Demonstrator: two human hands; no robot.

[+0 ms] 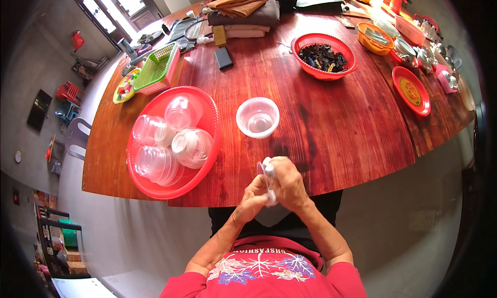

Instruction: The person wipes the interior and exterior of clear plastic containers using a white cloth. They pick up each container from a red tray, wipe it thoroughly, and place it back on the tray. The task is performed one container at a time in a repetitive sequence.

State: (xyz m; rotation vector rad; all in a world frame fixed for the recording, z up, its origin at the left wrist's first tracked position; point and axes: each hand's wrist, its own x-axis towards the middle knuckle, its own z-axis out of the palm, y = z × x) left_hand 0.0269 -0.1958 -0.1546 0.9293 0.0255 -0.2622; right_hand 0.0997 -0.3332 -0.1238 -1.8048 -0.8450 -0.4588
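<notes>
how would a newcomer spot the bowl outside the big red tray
On the reddish wooden table, find the big round red tray at the left. Just to its right, beyond the person's left hand and right hand, stands a round, translucent whitish bowl, opening up. It stands alone on the wood, while the other clear bowls sit grouped inside the tray.
</notes>
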